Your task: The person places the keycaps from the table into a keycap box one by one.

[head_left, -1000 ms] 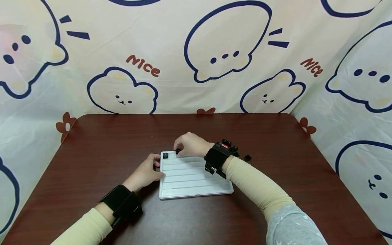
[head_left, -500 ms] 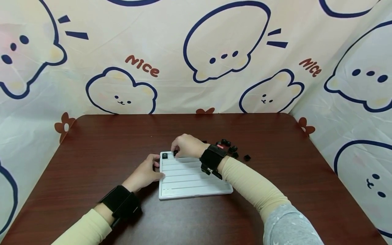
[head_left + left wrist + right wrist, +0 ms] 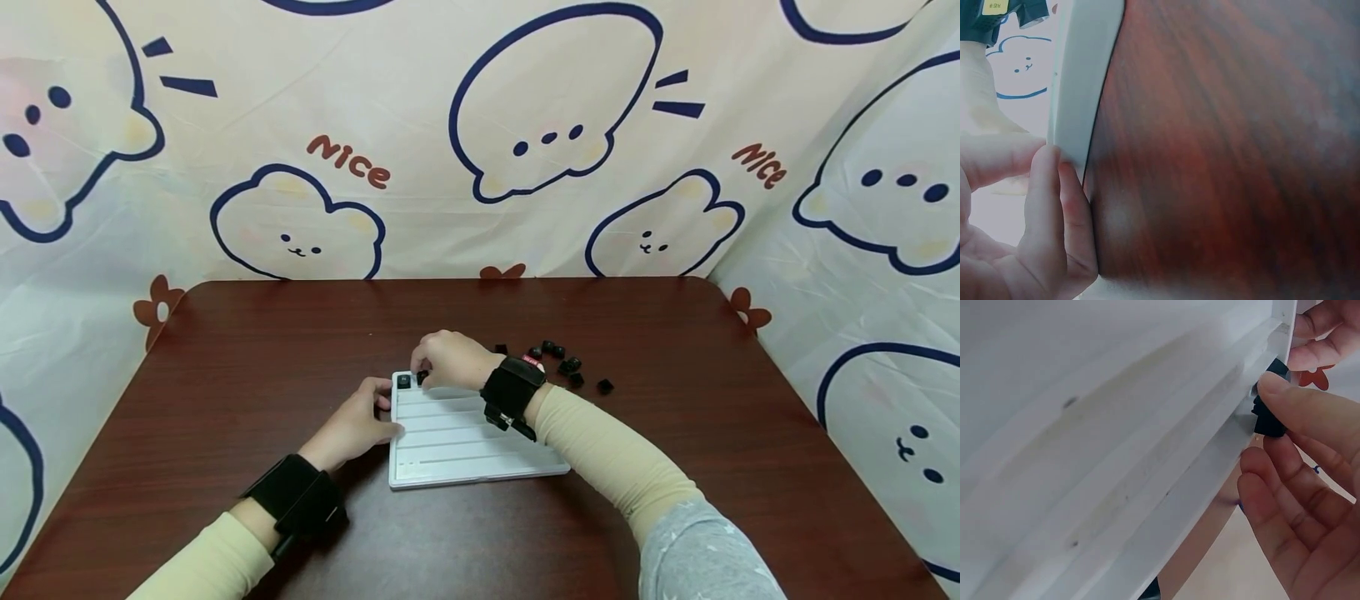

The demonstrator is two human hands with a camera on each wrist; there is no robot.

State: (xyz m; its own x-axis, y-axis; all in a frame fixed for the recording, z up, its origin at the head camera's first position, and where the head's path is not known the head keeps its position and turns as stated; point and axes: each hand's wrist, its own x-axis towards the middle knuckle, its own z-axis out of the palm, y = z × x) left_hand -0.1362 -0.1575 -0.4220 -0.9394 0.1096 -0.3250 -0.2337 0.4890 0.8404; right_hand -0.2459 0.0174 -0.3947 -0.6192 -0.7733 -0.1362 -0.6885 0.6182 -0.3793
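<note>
A white ridged tray (image 3: 472, 454) lies on the table, its rows running left to right. At its left edge my left hand (image 3: 362, 427) holds the side; in the left wrist view thumb and fingers meet at the tray's rim (image 3: 1079, 75). My right hand (image 3: 459, 360) pinches a small black keycap (image 3: 1267, 417) between thumb and fingers over the top row. Another black keycap (image 3: 404, 382) sits in that row's far left corner, just left of the pinched one. In the head view the fingers partly cover the held keycap.
Several loose black keycaps (image 3: 570, 365) lie on the dark brown table (image 3: 300, 333) behind and right of the tray, near the right wrist. One keycap (image 3: 605, 387) lies apart to the right. A printed curtain (image 3: 420, 233) stands behind the table.
My right hand has moved left along the top row with its keycap, closer to the corner keycap. More loose keycaps show behind the wrist. The left hand and tray stay put.
</note>
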